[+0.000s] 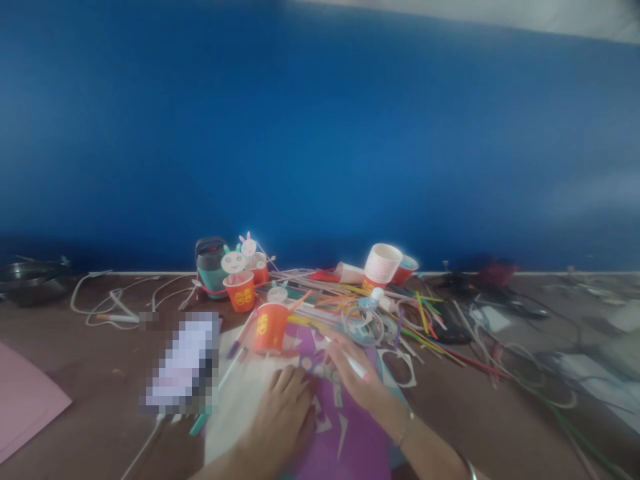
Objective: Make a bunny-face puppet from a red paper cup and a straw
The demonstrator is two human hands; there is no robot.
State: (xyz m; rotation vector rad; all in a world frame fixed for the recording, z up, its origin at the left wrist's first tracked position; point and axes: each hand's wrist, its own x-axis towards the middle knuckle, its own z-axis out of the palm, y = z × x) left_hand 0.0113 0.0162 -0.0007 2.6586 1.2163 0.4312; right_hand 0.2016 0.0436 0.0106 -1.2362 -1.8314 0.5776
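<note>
My right hand (357, 380) is closed around a white marker with a pinkish-red end (358, 369), above a purple sheet (363, 437). My left hand (285, 403) rests with bent fingers where a white sheet (233, 400) meets the purple one. Its fingertips are turned away from view, so anything in them is hidden. Small white paper scraps (341, 437) and round pieces lie between the hands. Just beyond them stands an orange-red paper cup (270, 327) with a rabbit-like paper face (277, 292) showing above its rim and an orange stick leaning out.
Behind are another decorated cup (240, 291), a teal container (211, 267), a stack of paper cups (383, 263) and a roll of clear tape (363, 325). Colourful strips and sticks (425, 313) spread rightward. A phone (185, 360), cables and pink paper (27, 403) lie left.
</note>
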